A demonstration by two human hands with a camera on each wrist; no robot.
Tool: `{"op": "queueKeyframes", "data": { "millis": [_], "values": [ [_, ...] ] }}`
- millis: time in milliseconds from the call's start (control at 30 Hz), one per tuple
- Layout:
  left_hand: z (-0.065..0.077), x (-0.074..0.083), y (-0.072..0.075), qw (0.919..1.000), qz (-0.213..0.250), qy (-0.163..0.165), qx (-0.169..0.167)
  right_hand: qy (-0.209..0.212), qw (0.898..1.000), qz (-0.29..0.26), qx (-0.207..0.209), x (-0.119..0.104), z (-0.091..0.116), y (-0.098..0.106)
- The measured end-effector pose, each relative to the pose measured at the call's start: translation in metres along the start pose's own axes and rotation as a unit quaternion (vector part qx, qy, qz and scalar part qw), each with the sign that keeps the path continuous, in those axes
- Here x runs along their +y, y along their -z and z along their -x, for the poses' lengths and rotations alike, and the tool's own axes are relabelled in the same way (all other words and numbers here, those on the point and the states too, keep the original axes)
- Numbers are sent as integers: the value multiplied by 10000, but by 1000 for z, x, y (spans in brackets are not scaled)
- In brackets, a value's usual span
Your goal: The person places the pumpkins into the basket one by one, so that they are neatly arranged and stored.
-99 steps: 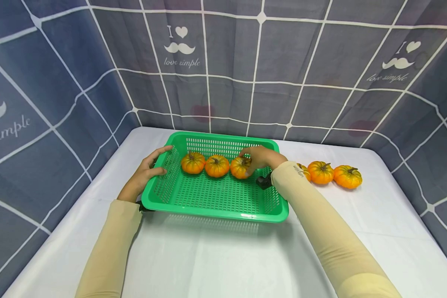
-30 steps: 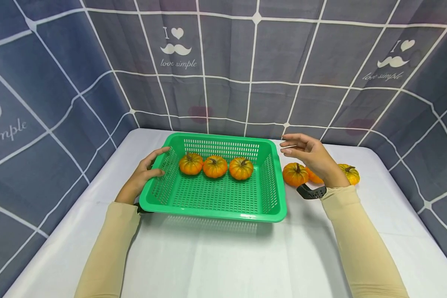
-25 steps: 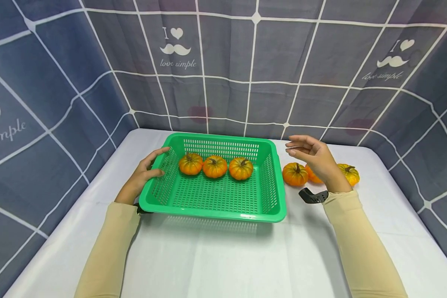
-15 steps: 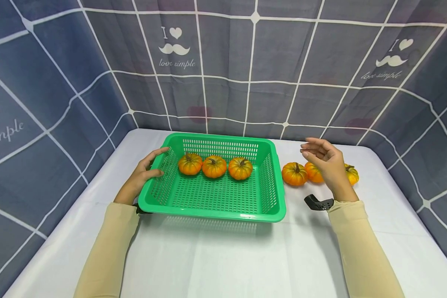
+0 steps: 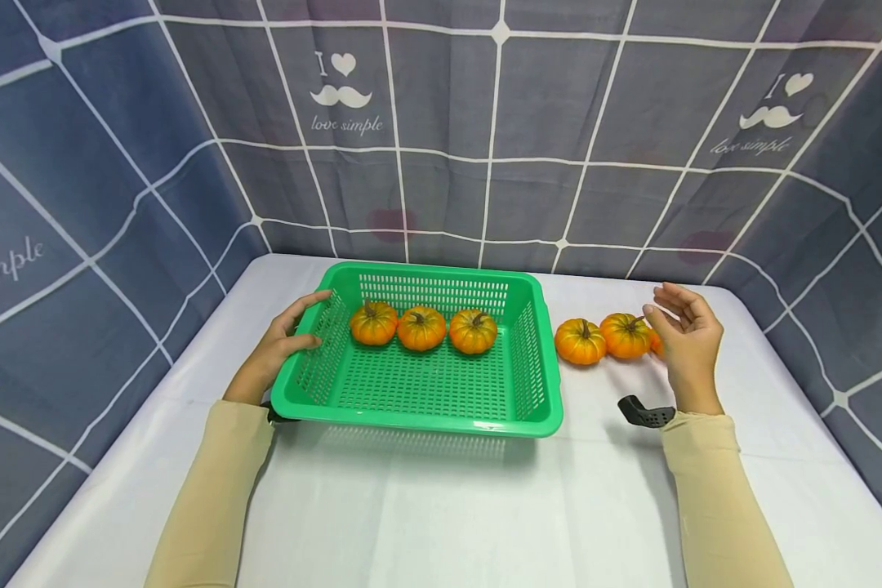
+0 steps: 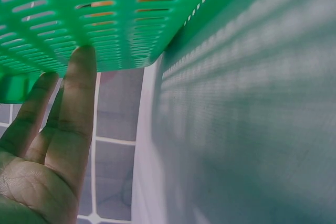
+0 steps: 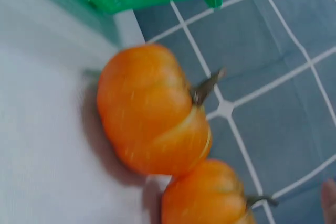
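My left hand (image 5: 273, 349) grips the left rim of a green plastic basket (image 5: 426, 422), thumb inside and fingers outside. In the left wrist view its fingers (image 6: 73, 124) lie against the slotted wall. Inside the basket sit three small orange pumpkins, a left one (image 5: 373, 324), a middle one (image 5: 421, 329) and a right one (image 5: 473, 332). To the basket's right, a pumpkin (image 5: 580, 342) and a second pumpkin (image 5: 625, 336) stand in a row on the table. A third pumpkin (image 5: 657, 345) is mostly hidden behind my right hand (image 5: 691, 347), which holds nothing, its fingers loosely bent.
White cloth covers the table (image 5: 426, 514). Dark checked fabric (image 5: 448, 122) hangs along the back and both sides. A black wrist device (image 5: 645, 413) sits at the right sleeve, and the basket's underside casts a shadow on the cloth.
My right hand has let go of the right pumpkin in the basket, left it there, and moved right across the row to the far pumpkin. The left hand stays on the rim.
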State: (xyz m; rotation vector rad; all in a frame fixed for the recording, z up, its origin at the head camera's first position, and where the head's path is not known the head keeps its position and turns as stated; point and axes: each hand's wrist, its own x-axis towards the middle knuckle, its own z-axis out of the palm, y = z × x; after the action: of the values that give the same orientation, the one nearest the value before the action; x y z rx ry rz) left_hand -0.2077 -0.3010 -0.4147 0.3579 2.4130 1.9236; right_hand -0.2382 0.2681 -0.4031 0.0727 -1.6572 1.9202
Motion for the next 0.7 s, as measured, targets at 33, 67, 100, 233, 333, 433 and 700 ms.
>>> {"op": "queueKeyframes", "data": {
  "millis": [33, 67, 100, 233, 333, 433, 700],
  "values": [
    [0, 0, 0, 10000, 37, 0, -9, 24, 9999, 32, 148, 2, -1, 3],
    [0, 0, 0, 10000, 35, -2, -10, 39, 9995, 60, 294, 4, -1, 6],
    [0, 0, 0, 10000, 44, -1, -13, 59, 9990, 91, 440, 6, -2, 9],
    [0, 1, 0, 10000, 36, 12, -11, 104, 9947, 239, 992, 14, -4, 21],
    [0, 1, 0, 10000, -84, 17, 16, 114, 9900, 243, 1388, 19, -5, 28],
    [0, 2, 0, 9998, -193, 29, 49, 76, 9851, 282, 1695, 22, -7, 33],
    [0, 1, 0, 9997, -228, 51, 38, -450, 9740, 784, 2076, 34, -7, 52]
  ]
}}
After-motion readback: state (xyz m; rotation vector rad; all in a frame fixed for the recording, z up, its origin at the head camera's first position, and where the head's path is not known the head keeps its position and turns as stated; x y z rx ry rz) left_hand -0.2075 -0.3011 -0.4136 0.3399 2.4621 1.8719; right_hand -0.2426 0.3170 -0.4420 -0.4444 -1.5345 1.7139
